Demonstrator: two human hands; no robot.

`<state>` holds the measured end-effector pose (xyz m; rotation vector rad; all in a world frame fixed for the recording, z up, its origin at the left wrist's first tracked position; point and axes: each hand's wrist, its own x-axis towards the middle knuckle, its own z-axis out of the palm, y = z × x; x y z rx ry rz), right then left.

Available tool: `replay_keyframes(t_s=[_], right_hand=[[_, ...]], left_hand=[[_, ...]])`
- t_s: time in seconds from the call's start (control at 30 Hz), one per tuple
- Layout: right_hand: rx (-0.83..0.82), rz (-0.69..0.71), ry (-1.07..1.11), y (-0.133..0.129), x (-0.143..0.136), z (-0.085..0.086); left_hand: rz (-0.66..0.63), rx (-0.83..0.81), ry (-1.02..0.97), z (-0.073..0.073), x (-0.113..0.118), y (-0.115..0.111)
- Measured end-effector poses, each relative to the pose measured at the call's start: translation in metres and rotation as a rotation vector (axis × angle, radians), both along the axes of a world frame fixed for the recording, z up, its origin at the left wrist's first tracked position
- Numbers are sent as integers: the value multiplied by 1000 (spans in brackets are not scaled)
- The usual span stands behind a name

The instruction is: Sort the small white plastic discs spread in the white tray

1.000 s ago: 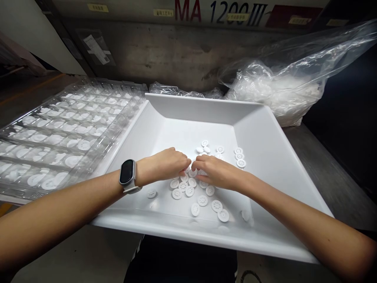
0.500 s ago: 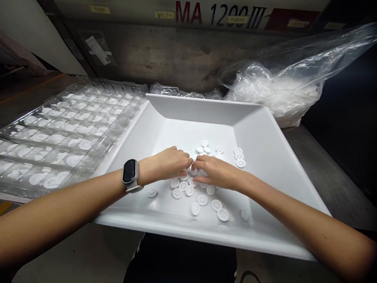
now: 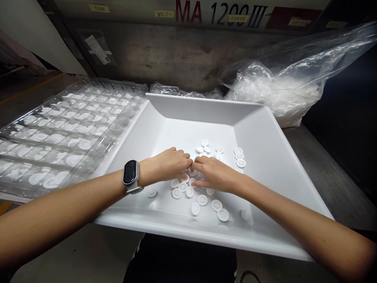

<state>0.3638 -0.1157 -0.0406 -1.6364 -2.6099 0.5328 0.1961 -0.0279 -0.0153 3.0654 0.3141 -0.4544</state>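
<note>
Both hands meet over a cluster of small round white plastic discs (image 3: pixel 182 186) with spoke-like openings. My left hand (image 3: pixel 166 165), a watch on its wrist, comes in from the left with fingers curled down; what its fingertips hold, if anything, is hidden. My right hand (image 3: pixel 216 173) reaches in from the right, its thumb apart from the bent fingers and discs showing in between. The two hands' fingertips touch or nearly touch above the discs. Everything lies within a wide white tray (image 3: pixel 265 157) with sloping sides.
Left of the tray stands a clear compartmented plastic blister tray (image 3: pixel 97 147) filled with white parts. A clear plastic bag (image 3: pixel 273 94) of white pieces sits behind right. A machine panel (image 3: pixel 165 47) rises at the back. Three discs (image 3: pixel 239 156) line the tray's right side.
My right hand has shifted very slightly, and a few discs under the fingers have moved a little. My left hand stays almost in place.
</note>
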Motion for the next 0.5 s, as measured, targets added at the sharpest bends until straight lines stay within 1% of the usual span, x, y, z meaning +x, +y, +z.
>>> replay_keyframes(t_s=[0.27, 0.5], right_hand=[[5, -19, -18, 1, 0, 6], [-33, 9, 37, -2, 0, 2]], left_hand=[[-20, -18, -72, -5, -6, 5], [-38, -16, -90, -6, -7, 6]])
